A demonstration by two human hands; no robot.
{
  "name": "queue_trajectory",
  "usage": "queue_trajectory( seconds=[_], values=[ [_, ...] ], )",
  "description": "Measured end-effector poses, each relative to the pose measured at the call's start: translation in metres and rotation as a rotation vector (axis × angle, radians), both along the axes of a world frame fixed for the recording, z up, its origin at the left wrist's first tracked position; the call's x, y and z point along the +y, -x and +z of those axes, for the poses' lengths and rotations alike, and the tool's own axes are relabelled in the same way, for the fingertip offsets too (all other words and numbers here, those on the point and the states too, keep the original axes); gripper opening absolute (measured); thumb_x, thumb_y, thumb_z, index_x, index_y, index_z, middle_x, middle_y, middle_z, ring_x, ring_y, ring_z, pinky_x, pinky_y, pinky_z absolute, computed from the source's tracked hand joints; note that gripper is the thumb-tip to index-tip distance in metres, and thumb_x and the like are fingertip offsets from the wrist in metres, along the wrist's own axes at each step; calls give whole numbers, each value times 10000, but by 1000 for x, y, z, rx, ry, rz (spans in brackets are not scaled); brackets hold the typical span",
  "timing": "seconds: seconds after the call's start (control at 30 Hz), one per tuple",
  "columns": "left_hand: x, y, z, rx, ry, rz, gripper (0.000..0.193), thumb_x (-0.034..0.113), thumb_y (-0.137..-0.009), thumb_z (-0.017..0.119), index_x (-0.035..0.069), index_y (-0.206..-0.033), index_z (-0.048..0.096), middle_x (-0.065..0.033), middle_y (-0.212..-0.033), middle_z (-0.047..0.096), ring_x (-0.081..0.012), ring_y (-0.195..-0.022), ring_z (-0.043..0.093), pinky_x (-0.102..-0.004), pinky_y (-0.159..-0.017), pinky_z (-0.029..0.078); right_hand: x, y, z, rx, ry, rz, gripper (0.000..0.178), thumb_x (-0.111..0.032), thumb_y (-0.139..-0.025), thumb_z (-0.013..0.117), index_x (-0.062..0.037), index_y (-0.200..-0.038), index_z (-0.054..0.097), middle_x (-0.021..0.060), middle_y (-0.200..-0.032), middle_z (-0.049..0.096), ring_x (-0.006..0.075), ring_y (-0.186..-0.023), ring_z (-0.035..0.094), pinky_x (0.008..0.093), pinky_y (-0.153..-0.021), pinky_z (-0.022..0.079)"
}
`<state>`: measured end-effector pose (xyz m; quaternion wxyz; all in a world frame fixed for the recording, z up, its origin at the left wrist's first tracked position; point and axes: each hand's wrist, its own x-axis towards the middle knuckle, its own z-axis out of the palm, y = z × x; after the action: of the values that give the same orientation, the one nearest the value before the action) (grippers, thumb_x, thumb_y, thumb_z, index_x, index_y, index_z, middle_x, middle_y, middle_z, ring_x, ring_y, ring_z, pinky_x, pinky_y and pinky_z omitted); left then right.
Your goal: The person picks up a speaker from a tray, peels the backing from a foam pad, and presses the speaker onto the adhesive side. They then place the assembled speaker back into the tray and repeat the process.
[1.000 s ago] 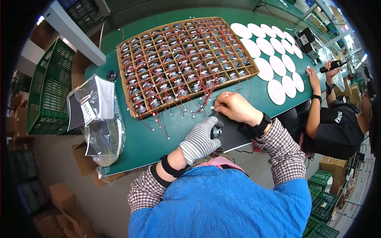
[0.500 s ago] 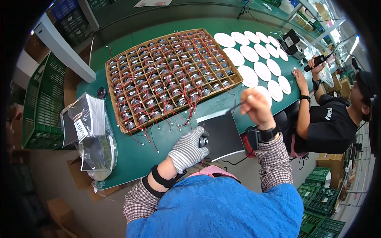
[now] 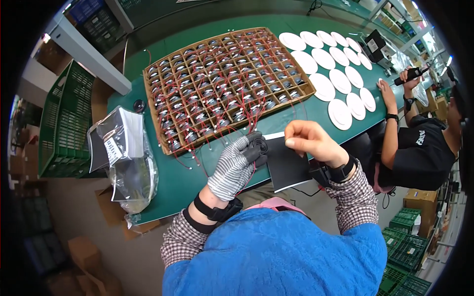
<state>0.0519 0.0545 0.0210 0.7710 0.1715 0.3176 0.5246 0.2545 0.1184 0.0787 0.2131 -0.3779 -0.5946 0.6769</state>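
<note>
My left hand point(image 3: 232, 167), in a grey striped glove with dark fingertips, grips a small round black speaker point(image 3: 259, 144) with a thin red wire hanging from it. Bare and raised, my right hand point(image 3: 318, 143) is over the far right part of a black sheet point(image 3: 288, 167) with a white strip along its far edge. Its thumb and forefinger are pinched; anything between them is too small to make out. Beyond both hands lies a divided cardboard tray point(image 3: 159, 133), its cells filled with similar round speakers and red wires.
White oval discs point(image 3: 340, 114) stand in rows on the green table point(image 3: 190, 172). A plastic bag of sheets point(image 3: 129, 153) lies at the left, with a loose round black part point(image 3: 139, 105) behind it. At right, a co-worker point(image 3: 412, 148) holds a dark tool point(image 3: 411, 76).
My right hand has lowered slightly, and the dark strip it held is no longer visible. My left hand has turned the speaker face up. The view has shifted slightly.
</note>
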Motion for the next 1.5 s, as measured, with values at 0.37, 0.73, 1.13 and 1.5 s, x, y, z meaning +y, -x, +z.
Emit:
queue_trajectory(
  seconds=[0.37, 0.73, 1.13, 1.5],
  values=[
    [-12, 10, -7, -34, 51, 46, 360, 192, -832, 602, -4, -1120, 512, -97, -1002, 574, -172, -896, 564, -273, -747, 497, -1, 36, -18, -60, -25, 206, 145, -172, -858, 570, -36, -830, 528, -44, -671, 486, 26, -543, 422, 189, -459, 347],
    [-18, 16, -21, -165, 85, 47, 281, 195, -829, 620, 10, -1030, 555, -69, -949, 577, -169, -856, 570, -326, -756, 517, -5, 46, -30, -32, 28, 185, 142, -167, -852, 573, -42, -808, 524, -41, -648, 483, 30, -498, 423, 186, -429, 347],
    [-25, 12, -12, -24, 46, 107, 337, 212, -835, 599, -3, -1080, 512, -85, -976, 572, -172, -859, 573, -321, -748, 519, -15, 55, -23, -131, -24, 125, 129, -139, -836, 578, -31, -779, 536, -32, -641, 499, 30, -521, 442, 188, -445, 353],
    [-28, 12, -2, 153, -11, 135, 360, 86, -806, 618, 4, -1128, 479, -89, -989, 562, -170, -824, 582, -274, -741, 518, -21, 48, -3, -108, -156, 49, 121, -137, -848, 562, -23, -821, 533, -41, -684, 505, 26, -553, 434, 191, -471, 353]
  ],
)
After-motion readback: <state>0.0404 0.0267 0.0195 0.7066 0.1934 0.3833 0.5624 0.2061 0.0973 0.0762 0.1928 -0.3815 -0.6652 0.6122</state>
